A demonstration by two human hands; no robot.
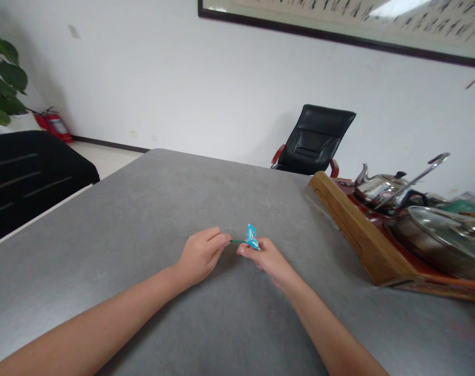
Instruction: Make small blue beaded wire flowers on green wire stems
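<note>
Over the middle of the grey table (143,209), my two hands meet at a small blue artificial flower (252,237) with a thin green stem (237,241). The flower has bright blue edges and paler, glittery insides. My left hand (202,253) pinches the stem, and a short end of it pokes out to the left. At the flower end, my right hand (265,256) has its thumb and fingers closed around the base of the petals. The fingertips of that hand are partly hidden by the flower. The stem lies roughly level between the hands.
To the right stands a wooden tea tray (347,230) bearing a steel kettle (386,188) and a glass-lidded pan (444,235). A black office chair (316,138) is behind the table. On the left are a black-covered surface (34,177), a fire extinguisher (57,125) and a leafy plant (6,78).
</note>
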